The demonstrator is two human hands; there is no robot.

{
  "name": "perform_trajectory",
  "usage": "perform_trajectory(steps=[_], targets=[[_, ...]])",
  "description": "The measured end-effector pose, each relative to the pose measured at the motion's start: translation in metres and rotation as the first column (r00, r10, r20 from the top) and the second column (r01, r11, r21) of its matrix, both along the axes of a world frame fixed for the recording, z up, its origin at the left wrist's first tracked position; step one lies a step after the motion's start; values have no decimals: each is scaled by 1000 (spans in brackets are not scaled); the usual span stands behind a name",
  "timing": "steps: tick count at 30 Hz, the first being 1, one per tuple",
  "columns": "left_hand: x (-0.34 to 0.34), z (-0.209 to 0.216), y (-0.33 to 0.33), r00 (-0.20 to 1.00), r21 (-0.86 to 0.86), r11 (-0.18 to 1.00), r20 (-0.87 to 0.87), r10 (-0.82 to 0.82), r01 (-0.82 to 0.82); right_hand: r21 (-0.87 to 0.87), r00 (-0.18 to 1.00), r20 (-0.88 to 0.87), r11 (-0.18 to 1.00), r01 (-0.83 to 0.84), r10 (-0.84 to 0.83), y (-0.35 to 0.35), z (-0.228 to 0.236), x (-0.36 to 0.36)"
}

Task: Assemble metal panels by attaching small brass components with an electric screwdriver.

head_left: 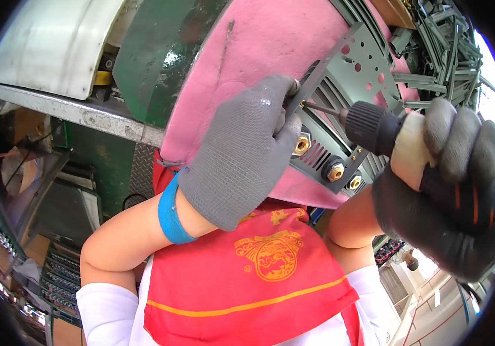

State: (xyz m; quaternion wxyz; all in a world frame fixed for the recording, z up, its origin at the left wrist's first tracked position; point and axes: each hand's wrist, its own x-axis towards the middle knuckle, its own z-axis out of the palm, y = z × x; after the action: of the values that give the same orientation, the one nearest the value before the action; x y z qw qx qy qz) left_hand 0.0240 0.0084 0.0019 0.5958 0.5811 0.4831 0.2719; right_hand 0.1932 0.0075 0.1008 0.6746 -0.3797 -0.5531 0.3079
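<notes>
My left hand [239, 153], in a grey knitted glove, is closed on the near-left flange of a grey metal panel [339, 81]. The panel has round holes, rows of slots and several brass-coloured fittings [334, 171] with dark collars. Wrapped round a black power drill [373, 128] is my gloved right hand [452, 196]. The drill's thin bit [321, 109] points left and reaches a small brass-coloured screw [301, 105] at the flange, close by my left fingertips. Those fingertips are partly hidden behind the flange.
The panel lies over a pink padded surface [259, 34]. Grey metal strips [446, 52] are heaped at the far right. On the left are a dark green sheet [149, 63], a pale metal cover [46, 46] and a metal rail [86, 112]. Boxes and racks stand lower left.
</notes>
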Motion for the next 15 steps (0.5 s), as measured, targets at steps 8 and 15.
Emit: perform_trajectory(steps=[8,15], targets=[[-5,5,6,1000,21,1000,25,0,0,-61,996,65,997,-54,58,12,3,-11],[-36,10,28,914,-535,832,395,94,146,-124,991,109,991,-58,72,18,2,-22]])
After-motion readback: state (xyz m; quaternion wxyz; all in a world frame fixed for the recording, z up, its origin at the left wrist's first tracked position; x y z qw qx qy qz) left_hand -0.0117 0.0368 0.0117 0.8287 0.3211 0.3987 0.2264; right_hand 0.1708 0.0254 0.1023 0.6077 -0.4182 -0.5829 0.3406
